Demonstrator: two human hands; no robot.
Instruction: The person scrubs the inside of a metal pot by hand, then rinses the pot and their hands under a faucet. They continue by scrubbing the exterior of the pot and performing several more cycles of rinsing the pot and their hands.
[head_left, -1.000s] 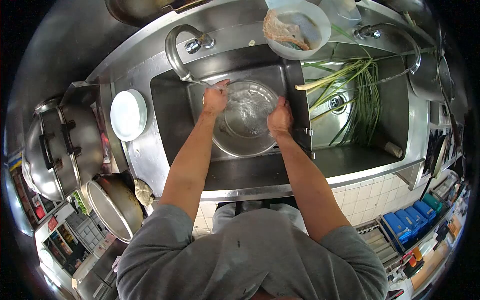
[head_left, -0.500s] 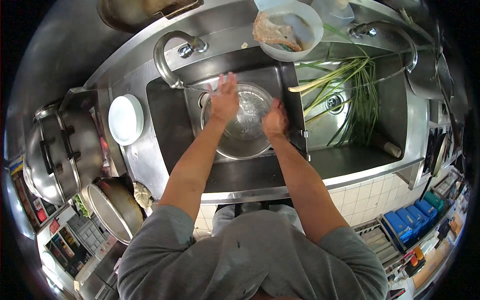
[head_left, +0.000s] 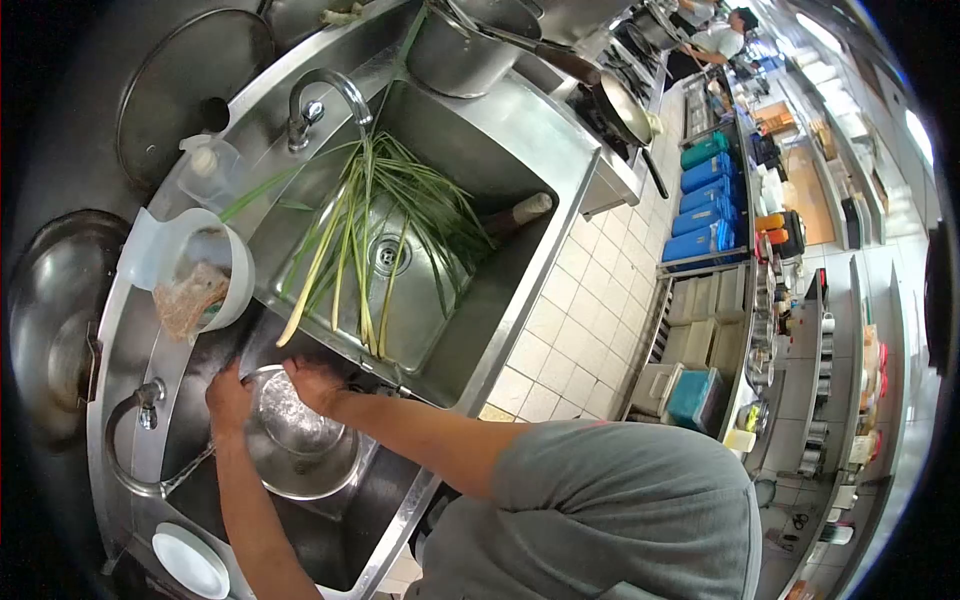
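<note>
A round stainless-steel basin (head_left: 300,450) with water in it sits in the nearer sink (head_left: 385,490). My left hand (head_left: 228,395) is closed at the basin's rim on the left, its fingers partly hidden. On the opposite side, my right hand (head_left: 314,384) grips the rim with curled fingers. Water runs from the near tap (head_left: 122,455) beside my left forearm. Long green stalks with pale ends, like lemongrass (head_left: 375,200), lie in the adjoining sink (head_left: 480,330) around its drain.
A white tub (head_left: 240,270) holding a brownish piece stands on the sink ledge. Stacked white plates (head_left: 190,562) are at lower left. A second tap (head_left: 330,80) arches over the far sink. A large pot (head_left: 465,50) stands beyond. A person (head_left: 720,40) is in the distance.
My view has swung to the right, showing the kitchen aisle. My left hand has gone from spread fingers near the tap to closing at the basin's rim; my right hand stays on the rim.
</note>
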